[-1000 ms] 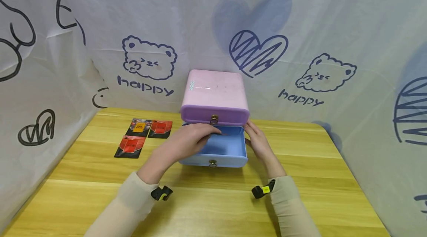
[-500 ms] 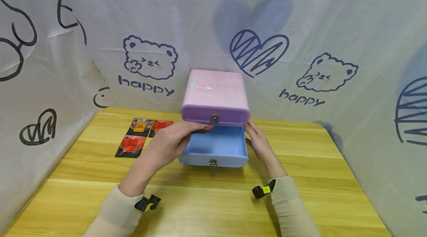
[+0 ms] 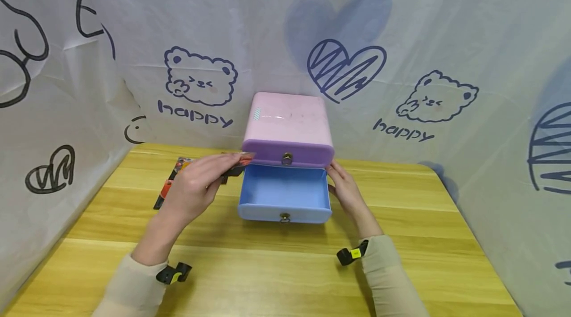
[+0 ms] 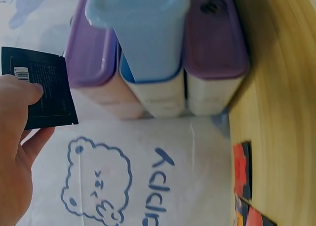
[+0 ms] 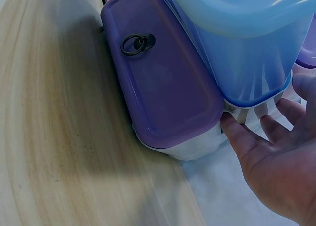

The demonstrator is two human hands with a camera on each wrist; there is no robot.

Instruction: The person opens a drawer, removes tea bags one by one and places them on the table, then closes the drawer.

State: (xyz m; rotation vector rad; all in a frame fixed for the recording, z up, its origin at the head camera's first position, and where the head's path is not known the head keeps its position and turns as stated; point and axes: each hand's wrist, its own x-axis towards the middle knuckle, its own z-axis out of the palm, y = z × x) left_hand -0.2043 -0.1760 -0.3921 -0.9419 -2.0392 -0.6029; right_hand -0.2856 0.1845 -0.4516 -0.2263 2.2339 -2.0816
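My left hand (image 3: 192,185) pinches a small flat packet (image 4: 54,97) between thumb and fingers. In the left wrist view its black back shows, with a white barcode; a strip of red shows in the head view. The packet is held up just left of a small drawer cabinet (image 3: 290,116) with a pink top. The cabinet's middle blue drawer (image 3: 285,213) is pulled out, and its bare blue floor shows. My right hand (image 3: 348,193) rests with spread, extended fingers against the cabinet's right side, beside the blue drawer.
Flat red and black packets (image 4: 241,171) lie on the wooden table (image 3: 276,267) to the left, partly hidden by my left hand in the head view. Purple drawers with ring pulls, such as the lower one (image 5: 163,82), are shut. A printed white cloth (image 3: 276,25) hangs behind.
My left hand has come out of the blue drawer and moved left and up with the packet, uncovering the drawer's inside. The right hand stays at the cabinet's side.
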